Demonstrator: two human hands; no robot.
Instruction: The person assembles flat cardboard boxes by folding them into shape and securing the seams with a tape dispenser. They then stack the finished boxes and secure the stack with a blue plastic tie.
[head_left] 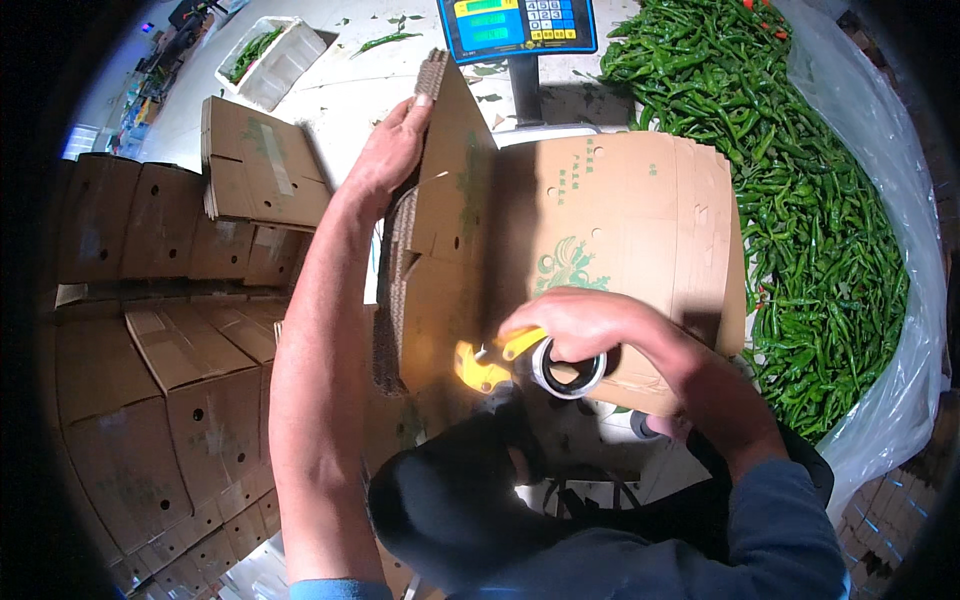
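My left hand reaches up and grips the far top corner of an upright stack of flattened cardboard boxes, its thumb on the layered corrugated edge. In my right hand is a yellow tape dispenser with a roll of tape on it. The dispenser's head points left, close to the lower part of the upright cardboard. Beneath and beyond my right hand lies another stack of flat cardboard boxes with green print. Part of the right hand's grip is hidden behind its back.
A blue-framed weighing scale display stands beyond the cardboard. Green peppers are heaped at the right beside clear plastic sheeting. Cardboard boxes are piled at the left, with flat cartons above. Farther back sits a white foam box.
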